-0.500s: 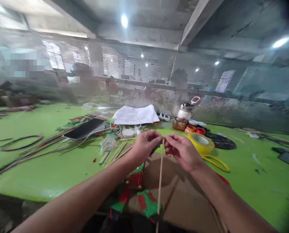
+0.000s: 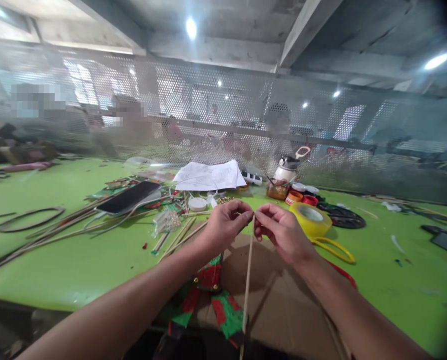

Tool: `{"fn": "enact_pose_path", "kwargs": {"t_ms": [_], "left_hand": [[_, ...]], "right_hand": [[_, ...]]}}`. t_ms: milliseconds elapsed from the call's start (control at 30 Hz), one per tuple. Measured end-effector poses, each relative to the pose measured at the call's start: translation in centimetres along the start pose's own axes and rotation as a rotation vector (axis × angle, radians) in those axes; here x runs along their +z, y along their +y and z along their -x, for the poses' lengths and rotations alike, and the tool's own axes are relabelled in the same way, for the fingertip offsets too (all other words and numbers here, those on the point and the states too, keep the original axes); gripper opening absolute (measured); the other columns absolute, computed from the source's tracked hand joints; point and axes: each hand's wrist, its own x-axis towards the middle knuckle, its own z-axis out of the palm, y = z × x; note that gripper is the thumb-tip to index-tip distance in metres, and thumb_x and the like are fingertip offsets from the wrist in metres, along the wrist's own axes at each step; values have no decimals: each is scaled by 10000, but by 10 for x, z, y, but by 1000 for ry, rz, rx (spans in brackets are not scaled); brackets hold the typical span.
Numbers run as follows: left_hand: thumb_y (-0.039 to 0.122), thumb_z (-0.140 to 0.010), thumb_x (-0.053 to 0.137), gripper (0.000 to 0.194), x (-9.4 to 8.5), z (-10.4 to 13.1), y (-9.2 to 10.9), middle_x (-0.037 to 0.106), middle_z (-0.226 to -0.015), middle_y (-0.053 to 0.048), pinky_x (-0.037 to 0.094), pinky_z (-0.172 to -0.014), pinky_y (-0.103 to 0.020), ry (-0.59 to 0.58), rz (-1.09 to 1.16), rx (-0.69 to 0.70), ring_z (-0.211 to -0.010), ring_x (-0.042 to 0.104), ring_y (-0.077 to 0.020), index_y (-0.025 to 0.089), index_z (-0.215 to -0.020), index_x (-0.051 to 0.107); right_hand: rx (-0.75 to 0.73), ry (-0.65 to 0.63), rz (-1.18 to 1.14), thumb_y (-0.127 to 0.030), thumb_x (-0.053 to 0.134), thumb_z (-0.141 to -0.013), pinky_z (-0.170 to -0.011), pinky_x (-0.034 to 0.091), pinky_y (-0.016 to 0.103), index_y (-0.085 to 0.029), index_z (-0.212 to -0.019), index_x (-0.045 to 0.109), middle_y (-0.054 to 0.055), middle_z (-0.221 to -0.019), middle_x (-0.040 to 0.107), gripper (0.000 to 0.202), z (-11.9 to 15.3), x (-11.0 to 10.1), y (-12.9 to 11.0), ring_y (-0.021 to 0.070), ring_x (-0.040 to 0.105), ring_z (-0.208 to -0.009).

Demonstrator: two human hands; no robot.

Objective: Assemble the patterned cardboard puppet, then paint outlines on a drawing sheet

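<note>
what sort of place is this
Probably a craft workshop: thin wooden sticks, paint pots and a roll of yellow tape share a green worktable under a bare concrete ceiling.

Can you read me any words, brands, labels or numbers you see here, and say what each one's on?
None can be read.
White papers: faint marks, too blurred.
Orange jar: its label is too small.
Phone: dark screen, no readable text.
</note>
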Motion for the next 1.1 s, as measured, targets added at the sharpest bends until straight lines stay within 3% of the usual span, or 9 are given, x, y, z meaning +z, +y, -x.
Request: {"fn": "enact_pose_path", "kwargs": {"t_ms": [367,600,767,1100], "left_hand": [[299,-776,608,182,1,0,-1,607,-704,-31,417,-611,-229,14,-11,1,-650,533,-115,117,-770,620],[300,-768,616,168,1,-1,0,546,-642,2,352,-540,-212,58,64,-37,-586,449,-88,133,-745,608],[292,-782,607,161,0,-2,0,520,-631,9,325,-521,-208,16,53,-12,-585,421,-85,136,-744,601],[315,-807,595,196,3,-2,-6,533,-618,18,335,-494,-189,11,4,-15,-542,440,-71,121,-781,599]], "right_hand": [[-49,19,46,-332,689,-780,-488,449,222,-162,-774,570,-20,-622,573,208,1,3,1,105,543,-547],[-361,193,507,-304,627,-838,-551,473,243,-162,-882,622,13,-716,606,149,3,4,1,113,561,-585],[-541,178,708,-254,582,-870,-625,468,243,-164,-833,636,20,-763,584,111,5,1,0,119,564,-669],[-270,112,570,-337,567,-868,-496,451,227,-168,-825,573,-12,-604,569,174,4,1,-2,111,537,-516]]}}
